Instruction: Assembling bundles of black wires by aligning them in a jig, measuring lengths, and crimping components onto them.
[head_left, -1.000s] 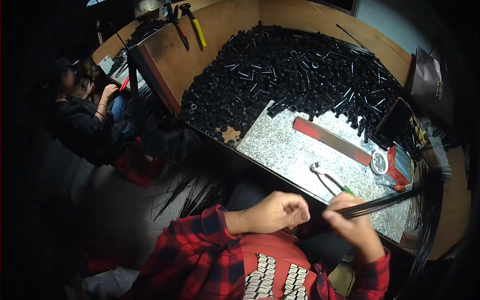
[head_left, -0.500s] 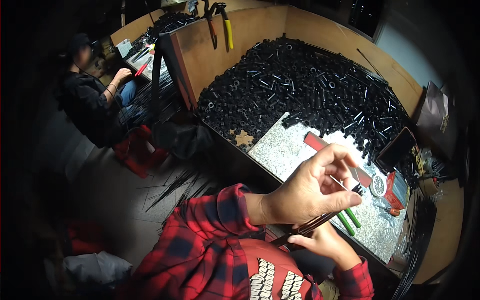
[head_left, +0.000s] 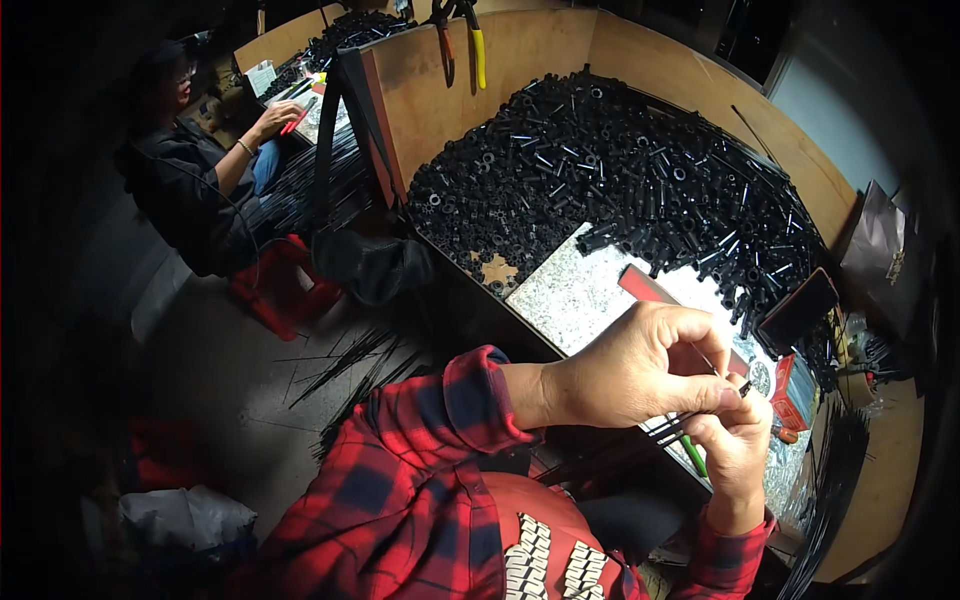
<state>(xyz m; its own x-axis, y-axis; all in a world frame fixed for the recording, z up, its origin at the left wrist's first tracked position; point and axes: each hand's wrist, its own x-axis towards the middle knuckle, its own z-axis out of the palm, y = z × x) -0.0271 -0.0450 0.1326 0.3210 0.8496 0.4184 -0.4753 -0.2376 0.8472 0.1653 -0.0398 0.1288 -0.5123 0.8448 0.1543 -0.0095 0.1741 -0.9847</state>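
In front of my chest both hands meet over the near edge of a pale speckled board (head_left: 560, 300). My left hand (head_left: 620, 372) is pinched, thumb against fingertips, with a thin light strand (head_left: 707, 358) running between the fingers. My right hand (head_left: 738, 455) is closed just beside it, gripping several thin black rods (head_left: 655, 430) that slant down under my left hand. A small black piece (head_left: 745, 388) shows at the fingertips where the hands touch. Just beyond the rods lies a green-handled tool (head_left: 694, 456), partly hidden by my hands.
A large heap of black tubular parts (head_left: 610, 170) fills the wood-walled bench. On the board lie a red flat bar (head_left: 645, 285) and a red box (head_left: 793, 400); a phone (head_left: 797, 312) leans behind. Yellow-handled pliers (head_left: 480, 60) hang from the wall. Another person (head_left: 195, 180) sits at left.
My right hand has come up and to the right, meeting my left fingertips. The left hand has closed from a looser curl into a pinch. The view has shifted slightly.
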